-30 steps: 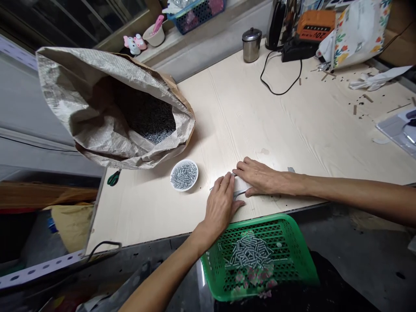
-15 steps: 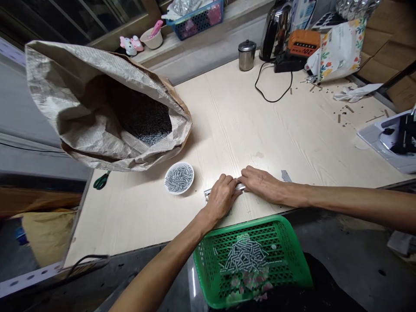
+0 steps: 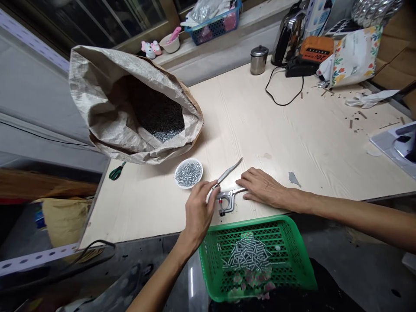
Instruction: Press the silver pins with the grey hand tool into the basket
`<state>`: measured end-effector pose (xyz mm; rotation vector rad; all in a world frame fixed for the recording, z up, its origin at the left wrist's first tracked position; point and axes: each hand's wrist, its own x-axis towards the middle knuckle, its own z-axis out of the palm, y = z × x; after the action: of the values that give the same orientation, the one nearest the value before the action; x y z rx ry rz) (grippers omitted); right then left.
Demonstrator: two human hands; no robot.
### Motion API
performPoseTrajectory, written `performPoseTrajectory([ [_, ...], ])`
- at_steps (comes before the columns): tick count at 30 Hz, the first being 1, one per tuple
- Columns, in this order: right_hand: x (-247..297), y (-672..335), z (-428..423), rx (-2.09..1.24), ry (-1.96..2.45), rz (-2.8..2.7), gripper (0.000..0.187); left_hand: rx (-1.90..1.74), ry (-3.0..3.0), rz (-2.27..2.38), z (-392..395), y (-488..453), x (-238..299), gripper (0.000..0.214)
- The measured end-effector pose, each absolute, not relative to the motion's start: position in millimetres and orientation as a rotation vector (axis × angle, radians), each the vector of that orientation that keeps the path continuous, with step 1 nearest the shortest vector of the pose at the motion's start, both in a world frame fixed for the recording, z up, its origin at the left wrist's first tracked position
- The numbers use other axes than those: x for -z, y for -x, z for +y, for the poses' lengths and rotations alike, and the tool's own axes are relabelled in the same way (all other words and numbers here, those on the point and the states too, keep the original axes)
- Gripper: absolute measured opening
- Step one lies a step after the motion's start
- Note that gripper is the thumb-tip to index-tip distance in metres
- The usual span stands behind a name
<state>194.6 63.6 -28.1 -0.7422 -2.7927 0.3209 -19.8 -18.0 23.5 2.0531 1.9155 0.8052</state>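
Note:
A metal hand press tool [image 3: 228,196] lies on the pale wooden table [image 3: 286,134] near its front edge, its lever handle raised and pointing up to the right. My right hand [image 3: 264,187] lies flat on the tool's lower handle, fingers stretched out. My left hand [image 3: 199,209] is at the tool's head, thumb and fingertips pinched together on something I cannot make out. A small white dish of metal pins [image 3: 189,173] sits just left of my left hand. Below the table edge a green basket [image 3: 292,242] holds a pile of metal pins [image 3: 248,254].
A big open paper sack [image 3: 107,112] of dark metal pins leans at the table's left. Green scissors [image 3: 115,172] lie beside it. A steel cup [image 3: 259,60], kettle [image 3: 290,32], orange device [image 3: 316,48] with black cable, flowered bag [image 3: 352,56] and scraps stand at the back right.
The tool's lever has swung open and now shows. My left hand moved left off the handles to the tool's head and went from lying on them to a pinch. The view shifted.

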Motion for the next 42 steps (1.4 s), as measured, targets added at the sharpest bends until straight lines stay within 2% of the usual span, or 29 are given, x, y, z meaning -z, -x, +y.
performPoseTrajectory([
  [2,38,-187,61,-0.296,0.752,-2.772,0.007,-0.774,-1.865,2.011,-31,33,-28,0.021],
  [7,55,-180,63,-0.271,0.653,-2.686,0.022,-0.714,-1.540,2.120,-48,54,-18,0.023],
  [18,61,-184,69,-0.472,0.700,-2.584,0.019,-0.616,-1.513,2.105,-36,48,-2,0.023],
  [23,60,-195,86,-0.685,0.888,-2.309,0.014,-0.555,-1.796,1.977,-32,38,11,0.020],
  [28,65,-199,93,-0.756,0.979,-2.215,0.016,-0.224,-2.377,1.800,-28,29,22,0.019],
  [36,68,-196,88,-0.665,0.937,-2.298,0.021,-0.137,-2.615,1.399,-77,16,-33,0.016],
  [38,68,-195,88,-0.646,0.924,-2.329,0.021,-0.216,-2.647,1.498,-74,25,-42,0.020],
  [42,69,-193,87,-0.636,0.915,-2.344,0.023,-0.485,-2.457,2.109,-20,63,-37,0.021],
])
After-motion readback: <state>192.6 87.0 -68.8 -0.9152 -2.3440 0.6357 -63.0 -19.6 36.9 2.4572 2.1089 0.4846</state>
